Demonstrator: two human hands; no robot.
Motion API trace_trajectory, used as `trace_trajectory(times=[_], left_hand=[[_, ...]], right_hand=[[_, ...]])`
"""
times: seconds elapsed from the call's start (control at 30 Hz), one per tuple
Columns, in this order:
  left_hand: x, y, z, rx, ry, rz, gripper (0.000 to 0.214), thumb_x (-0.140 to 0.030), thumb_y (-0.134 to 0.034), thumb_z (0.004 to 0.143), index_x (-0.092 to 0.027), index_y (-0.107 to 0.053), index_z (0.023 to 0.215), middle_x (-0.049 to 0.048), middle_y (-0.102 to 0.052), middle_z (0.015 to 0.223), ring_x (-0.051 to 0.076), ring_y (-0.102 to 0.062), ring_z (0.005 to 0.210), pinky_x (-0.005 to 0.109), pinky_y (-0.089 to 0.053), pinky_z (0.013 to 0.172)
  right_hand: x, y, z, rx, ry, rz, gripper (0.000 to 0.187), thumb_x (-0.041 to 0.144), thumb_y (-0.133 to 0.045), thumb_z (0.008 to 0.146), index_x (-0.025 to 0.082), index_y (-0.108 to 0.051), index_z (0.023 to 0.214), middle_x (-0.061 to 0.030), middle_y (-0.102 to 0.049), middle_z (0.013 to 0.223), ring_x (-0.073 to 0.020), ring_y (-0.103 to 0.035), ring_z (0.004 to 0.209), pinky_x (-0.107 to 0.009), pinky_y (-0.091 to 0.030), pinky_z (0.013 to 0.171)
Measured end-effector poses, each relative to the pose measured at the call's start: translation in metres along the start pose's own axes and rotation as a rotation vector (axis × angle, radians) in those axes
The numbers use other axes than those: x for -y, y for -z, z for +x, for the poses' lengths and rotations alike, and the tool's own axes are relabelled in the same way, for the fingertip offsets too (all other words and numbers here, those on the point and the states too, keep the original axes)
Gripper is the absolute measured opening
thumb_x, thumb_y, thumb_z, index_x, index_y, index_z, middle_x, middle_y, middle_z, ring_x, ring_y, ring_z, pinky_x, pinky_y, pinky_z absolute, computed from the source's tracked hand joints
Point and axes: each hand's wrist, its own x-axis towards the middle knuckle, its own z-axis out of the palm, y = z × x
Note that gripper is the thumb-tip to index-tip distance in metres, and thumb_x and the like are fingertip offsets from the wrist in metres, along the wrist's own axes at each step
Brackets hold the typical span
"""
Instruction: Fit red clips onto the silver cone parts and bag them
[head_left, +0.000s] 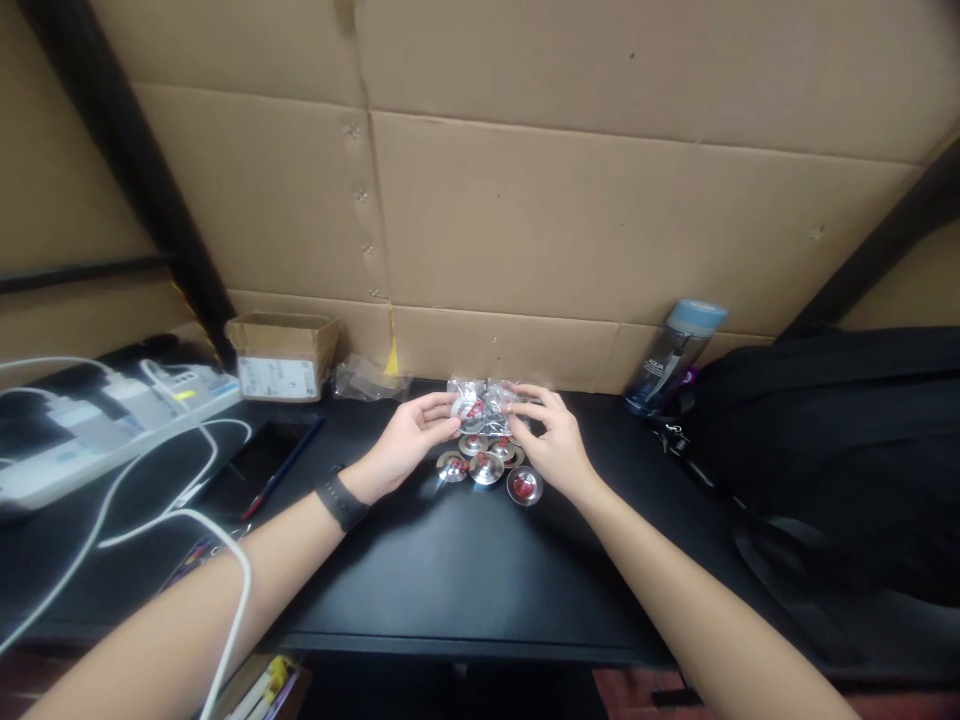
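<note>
My left hand (420, 435), with a black band on its wrist, pinches a small silver finger cymbal (470, 412) with red on it between thumb and fingers. My right hand (551, 435) has its fingertips on a crinkled clear plastic bag (495, 408) beside that piece. Whether the pinched cymbal lies inside the plastic I cannot tell. Just below the hands, several more domed silver cymbals with red cords lie in a cluster on the black table, among them a front one (486, 468). A separate cymbal (524, 486) rests under my right wrist.
On the left are a white power strip (45, 470) with cables, a dark tablet-like slab (262, 465) and an open cardboard box (283, 355). A blue-capped bottle (675, 355) and a black bag (840, 450) stand right. Cardboard (525, 220) walls the back.
</note>
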Motion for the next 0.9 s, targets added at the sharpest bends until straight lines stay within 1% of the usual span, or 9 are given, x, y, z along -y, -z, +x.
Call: trace_trajectory(times=[0.07,0.13,0.27,0.43,0.53,0.63,0.73,0.83,0.9], left_hand=[[0.0002,0.0000,-0.0005,0.006,0.003,0.018,0.048,-0.028,-0.087,0.079,-0.016,-0.070,0.123,0.0125,-0.077,0.116,0.022,-0.074,0.105,0.037,-0.059,0.097],[0.0001,-0.0004,-0.0012,0.002,0.014,0.051,0.049,-0.029,-0.088,0.078,-0.015,-0.071,0.122,0.0133,-0.077,0.116,0.024,-0.074,0.106,0.040,-0.058,0.100],[-0.0012,-0.0028,-0.0026,-0.021,0.028,0.122,0.050,-0.032,-0.091,0.074,-0.013,-0.074,0.117,0.0145,-0.079,0.112,0.026,-0.075,0.104,0.044,-0.058,0.101],[-0.0033,-0.0065,-0.0037,-0.049,0.046,0.164,0.049,-0.034,-0.091,0.073,-0.013,-0.074,0.114,0.0141,-0.080,0.109,0.027,-0.076,0.103,0.046,-0.059,0.101],[-0.0038,-0.0079,-0.0044,-0.026,0.050,0.189,0.049,-0.035,-0.090,0.074,-0.013,-0.074,0.115,0.0141,-0.079,0.113,0.027,-0.075,0.104,0.044,-0.059,0.100],[-0.0039,-0.0085,-0.0050,0.003,0.052,0.205,0.046,-0.038,-0.087,0.079,-0.014,-0.074,0.116,0.0129,-0.078,0.114,0.025,-0.076,0.097,0.040,-0.062,0.091],[-0.0035,-0.0074,-0.0048,0.014,0.036,0.257,0.041,-0.041,-0.082,0.083,-0.014,-0.074,0.113,0.0113,-0.077,0.110,0.023,-0.076,0.090,0.036,-0.063,0.085],[-0.0023,-0.0046,-0.0024,0.015,0.026,0.305,0.039,-0.038,-0.082,0.082,-0.014,-0.074,0.111,0.0103,-0.076,0.106,0.022,-0.076,0.093,0.035,-0.061,0.089],[-0.0015,-0.0005,0.0013,-0.009,0.025,0.307,0.040,-0.035,-0.082,0.081,-0.015,-0.072,0.114,0.0091,-0.076,0.102,0.022,-0.076,0.093,0.036,-0.061,0.091]], right_hand=[[0.0010,0.0011,0.0015,0.080,-0.074,0.116,0.016,0.025,-0.071,0.090,0.028,-0.084,0.099,-0.0081,-0.071,0.128,-0.0292,-0.065,0.122,-0.051,-0.045,0.112],[0.0013,0.0016,0.0024,0.149,-0.116,0.192,0.013,0.031,-0.074,0.089,0.028,-0.084,0.097,-0.0081,-0.071,0.130,-0.0301,-0.064,0.126,-0.051,-0.043,0.114],[0.0018,0.0011,0.0017,0.210,-0.155,0.275,0.012,0.036,-0.078,0.086,0.028,-0.085,0.092,-0.0077,-0.071,0.131,-0.0306,-0.063,0.127,-0.050,-0.043,0.114],[0.0040,-0.0011,-0.0004,0.214,-0.177,0.318,0.015,0.039,-0.081,0.083,0.027,-0.085,0.091,-0.0084,-0.071,0.131,-0.0310,-0.063,0.128,-0.049,-0.044,0.114],[0.0028,-0.0030,-0.0016,0.201,-0.189,0.309,0.015,0.040,-0.079,0.085,0.027,-0.086,0.089,-0.0087,-0.072,0.128,-0.0303,-0.065,0.122,-0.049,-0.045,0.112],[-0.0002,-0.0047,-0.0025,0.183,-0.211,0.319,0.016,0.041,-0.079,0.085,0.027,-0.086,0.086,-0.0092,-0.073,0.124,-0.0305,-0.067,0.119,-0.049,-0.046,0.110],[-0.0023,-0.0055,-0.0029,0.175,-0.245,0.330,0.017,0.042,-0.080,0.083,0.027,-0.086,0.086,-0.0095,-0.072,0.124,-0.0315,-0.066,0.120,-0.049,-0.046,0.109],[-0.0039,-0.0057,-0.0025,0.157,-0.279,0.313,0.015,0.041,-0.081,0.081,0.027,-0.086,0.085,-0.0095,-0.072,0.124,-0.0319,-0.066,0.120,-0.049,-0.045,0.109],[-0.0059,-0.0055,-0.0016,0.122,-0.291,0.296,0.013,0.039,-0.082,0.080,0.026,-0.085,0.082,-0.0098,-0.072,0.123,-0.0317,-0.067,0.118,-0.050,-0.045,0.108]])
